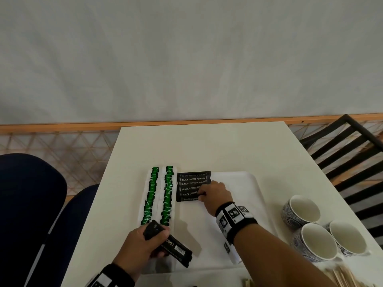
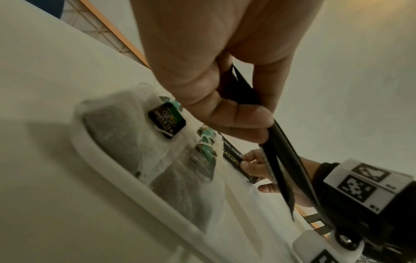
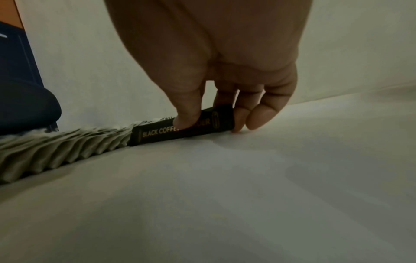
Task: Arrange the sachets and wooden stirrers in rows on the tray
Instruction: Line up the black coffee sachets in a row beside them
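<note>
Meanwhile, left hand (image 1: 141, 243) grips spare coffee sachets (image 1: 176, 248); right hand (image 1: 215, 195) pinches row's nearest sachet (image 1: 187, 198).

Two rows of green-tagged tea bags (image 1: 159, 195), individual bags overlapped beyond counting. Six black coffee sachets (image 1: 191, 186) stacked in one column on the white tray (image 1: 244, 183). At least two further black sachets (image 1: 176, 248) in hand. Three blue-patterned cups (image 1: 319, 228). Wooden stirrers (image 1: 346, 277), number indeterminate. Two hands.

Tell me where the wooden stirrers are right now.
In the head view, the wooden stirrers lie off the tray, on the table at the bottom right edge of the picture, just in front of the three cups.
</note>
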`<state>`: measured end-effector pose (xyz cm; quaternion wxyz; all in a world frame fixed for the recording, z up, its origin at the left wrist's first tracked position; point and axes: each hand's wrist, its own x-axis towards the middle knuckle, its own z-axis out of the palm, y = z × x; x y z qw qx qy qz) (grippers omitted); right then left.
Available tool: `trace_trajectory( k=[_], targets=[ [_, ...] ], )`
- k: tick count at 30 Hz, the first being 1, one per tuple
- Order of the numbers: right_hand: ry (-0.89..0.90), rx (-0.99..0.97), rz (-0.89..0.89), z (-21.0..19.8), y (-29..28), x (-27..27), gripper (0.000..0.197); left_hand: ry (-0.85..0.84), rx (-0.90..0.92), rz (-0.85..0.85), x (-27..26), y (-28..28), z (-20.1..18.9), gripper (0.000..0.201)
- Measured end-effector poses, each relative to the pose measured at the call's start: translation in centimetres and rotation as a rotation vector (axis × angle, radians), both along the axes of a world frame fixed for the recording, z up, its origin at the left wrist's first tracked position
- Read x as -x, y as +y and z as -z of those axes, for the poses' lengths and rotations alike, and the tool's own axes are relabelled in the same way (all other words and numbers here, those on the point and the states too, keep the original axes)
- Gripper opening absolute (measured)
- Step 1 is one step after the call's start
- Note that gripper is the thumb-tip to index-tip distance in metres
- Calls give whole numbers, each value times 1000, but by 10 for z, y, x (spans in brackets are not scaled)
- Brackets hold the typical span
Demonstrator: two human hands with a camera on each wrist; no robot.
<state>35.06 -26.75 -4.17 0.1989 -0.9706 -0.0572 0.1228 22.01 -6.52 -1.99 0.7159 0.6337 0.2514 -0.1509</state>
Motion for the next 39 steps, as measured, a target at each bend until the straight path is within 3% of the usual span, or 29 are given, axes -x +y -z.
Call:
trace_trajectory(
  k=[10,22,34,39],
  targets=[
    [-145,66,-26,3,9,-5,30,1,10,3,-2,2,1,4],
    [-191,106,-125,0,14,-6,25,4,12,-8,-2,4,-1,5],
    [-151,82,-41,0,15,-2,28,-8,55,-7,-6,0,-4,10],
    [-176,54,-9,-2,12,0,17,-9,45,-2,-9,1,-3,12]
  ],
)
